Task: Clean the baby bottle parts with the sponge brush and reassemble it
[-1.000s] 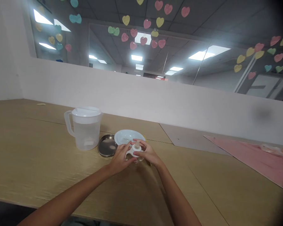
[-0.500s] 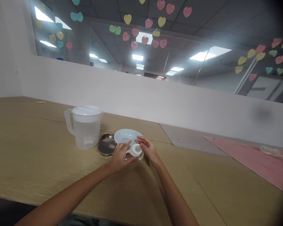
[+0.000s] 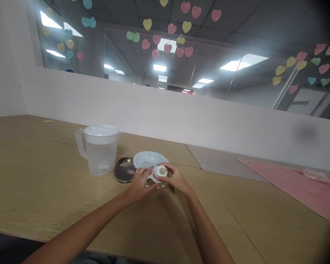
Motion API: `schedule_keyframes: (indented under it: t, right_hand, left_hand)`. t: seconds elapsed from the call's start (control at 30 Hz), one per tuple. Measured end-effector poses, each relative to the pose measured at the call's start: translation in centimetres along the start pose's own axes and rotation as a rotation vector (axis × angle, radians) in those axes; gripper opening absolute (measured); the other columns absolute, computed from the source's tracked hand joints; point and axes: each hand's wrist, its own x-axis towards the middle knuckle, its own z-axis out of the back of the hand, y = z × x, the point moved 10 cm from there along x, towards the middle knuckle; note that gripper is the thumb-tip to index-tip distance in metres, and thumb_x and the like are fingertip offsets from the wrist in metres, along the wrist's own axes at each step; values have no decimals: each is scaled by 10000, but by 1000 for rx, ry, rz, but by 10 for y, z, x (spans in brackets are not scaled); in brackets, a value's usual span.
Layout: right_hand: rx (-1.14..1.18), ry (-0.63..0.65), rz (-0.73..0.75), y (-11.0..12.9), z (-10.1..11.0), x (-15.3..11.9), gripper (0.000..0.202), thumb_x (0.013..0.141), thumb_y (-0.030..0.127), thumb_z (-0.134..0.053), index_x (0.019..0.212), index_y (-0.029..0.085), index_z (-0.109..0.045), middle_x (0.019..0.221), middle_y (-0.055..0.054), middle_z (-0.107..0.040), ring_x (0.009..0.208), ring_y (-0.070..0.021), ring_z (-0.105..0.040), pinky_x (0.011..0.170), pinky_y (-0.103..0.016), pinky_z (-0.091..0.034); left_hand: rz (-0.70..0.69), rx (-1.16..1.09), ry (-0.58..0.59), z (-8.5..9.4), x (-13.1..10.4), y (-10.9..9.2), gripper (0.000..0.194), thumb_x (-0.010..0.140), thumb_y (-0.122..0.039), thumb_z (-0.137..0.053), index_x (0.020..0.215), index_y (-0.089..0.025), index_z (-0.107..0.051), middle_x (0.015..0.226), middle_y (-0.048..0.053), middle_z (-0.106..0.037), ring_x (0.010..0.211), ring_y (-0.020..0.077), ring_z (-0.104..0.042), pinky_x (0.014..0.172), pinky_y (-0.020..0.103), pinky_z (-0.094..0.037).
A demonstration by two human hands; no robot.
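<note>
Between my two hands is a small baby bottle (image 3: 154,177) with a white handle, a white screw collar and a pale teat (image 3: 162,170) on top. My left hand (image 3: 139,184) is wrapped around the bottle's left side, by the handle. Thumb and fingers of my right hand (image 3: 176,178) close round the white collar from the right. Most of the bottle's body is hidden by the hands. Just behind it stands a light blue bowl (image 3: 143,157), and a round metal dish (image 3: 123,171) lies to its left.
A clear lidded plastic jug (image 3: 101,152) of liquid stands left of the metal dish. On the right a pink cloth (image 3: 291,190) lies on the wooden table (image 3: 71,190), with a clear plastic item (image 3: 320,176) on it. A low white wall (image 3: 154,110) runs behind.
My right hand has closed from loosely spread fingers onto the bottle's collar. My left hand has stayed in place on the bottle. The view has shifted very slightly.
</note>
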Motion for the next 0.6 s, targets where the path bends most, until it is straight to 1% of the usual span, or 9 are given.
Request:
schedule_keyframes:
  t: [0.1, 0.17, 0.3, 0.37, 0.43, 0.53, 0.6]
  right_hand:
    - [62, -95, -2, 2, 11, -1, 467, 547, 295, -775, 987, 203, -650, 1056, -53, -657, 989, -206, -596, 891, -347, -463]
    - [113, -137, -14, 1, 15, -1, 489, 546, 296, -775, 1006, 199, -638, 1050, -57, -658, 974, -206, -600, 872, -346, -479]
    - [219, -251, 3, 6, 27, 0, 520, 542, 298, -779, 1029, 209, -623, 1095, -68, -641, 997, -214, -589, 865, -348, -493]
    - [273, -324, 37, 14, 37, 4, 515, 545, 299, -779, 1028, 213, -622, 1098, -71, -637, 1005, -217, -585, 874, -350, -489]
    - [319, -369, 79, 26, 46, 11, 514, 558, 307, -773, 1038, 214, -616, 1069, -66, -643, 988, -211, -590, 883, -353, -483]
    - [331, -371, 146, 44, 52, 27, 542, 583, 335, -759, 1086, 221, -593, 1054, -51, -642, 985, -202, -593, 898, -359, -474]
    - [302, -385, 168, 48, 55, 37, 551, 580, 345, -761, 1089, 218, -593, 1065, -52, -637, 1010, -202, -583, 906, -354, -468]
  left_hand:
    - [-7, 0, 7, 0, 0, 0, 666, 822, -568, -475, 1367, -196, -380, 1115, 117, -585, 1061, 265, -483, 926, 418, -363]
    - [-15, 2, 6, 0, 0, -1, 656, 827, -559, -475, 1363, -192, -386, 1126, 119, -585, 1071, 265, -483, 926, 418, -363]
    - [-32, 2, -10, 0, -1, -3, 633, 830, -546, -482, 1350, -195, -396, 1158, 110, -582, 1090, 265, -481, 928, 416, -364]
    - [-33, -2, -15, -1, -1, -3, 630, 828, -544, -487, 1345, -195, -399, 1175, 111, -578, 1103, 268, -478, 931, 415, -363]
    - [-27, -10, -12, -3, -2, -2, 624, 831, -543, -483, 1342, -196, -398, 1191, 114, -572, 1114, 272, -474, 936, 418, -358]
    - [-17, -25, -2, -4, -3, 0, 619, 838, -541, -472, 1346, -198, -388, 1206, 118, -566, 1123, 272, -469, 948, 423, -346]
    - [-19, -31, 4, -4, -2, 0, 640, 833, -550, -476, 1355, -195, -373, 1217, 118, -561, 1131, 273, -464, 951, 424, -343]
